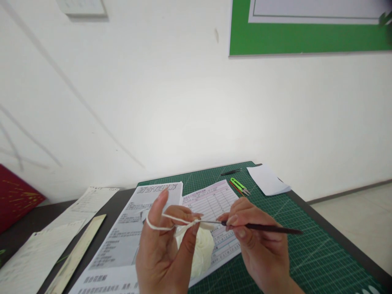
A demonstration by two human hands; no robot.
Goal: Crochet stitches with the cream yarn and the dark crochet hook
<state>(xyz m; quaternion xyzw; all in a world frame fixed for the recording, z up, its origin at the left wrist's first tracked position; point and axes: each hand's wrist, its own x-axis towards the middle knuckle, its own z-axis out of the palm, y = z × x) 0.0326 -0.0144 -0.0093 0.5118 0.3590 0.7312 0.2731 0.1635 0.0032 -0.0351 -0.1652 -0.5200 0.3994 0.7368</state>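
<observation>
Left hand, head view: The left hand (163,253) has its grip on the white yarn (157,228), pinching it by the thumb tip. One finger stands up, and the yarn goes around it.
Right hand: The right hand (261,243) has its grip on the dark hook (275,229), with the fingers near where the thin metal part starts.
Hook tip: It meets the yarn right by the left thumb. The very end is too small to see well.
Yarn ball: The yarn ball (202,253) sits behind and below the hands, partly hidden by the left one.
Good way to work: I think the pinch should be close to the hook, so the little loops can't slip. The yarn on the tall finger should be snug but free to slide. A small, soft turn of the hook seems best, because a hard pull could make the loop too tight or split the yarn.
Papers: A printed sheet (122,237) and a lined sheet (225,198) lie under and behind the hands.
Green mat: The green mat (309,255) is on the dark bench (118,204). Green snips (239,185) and tweezers (231,172) lie farther back.
</observation>
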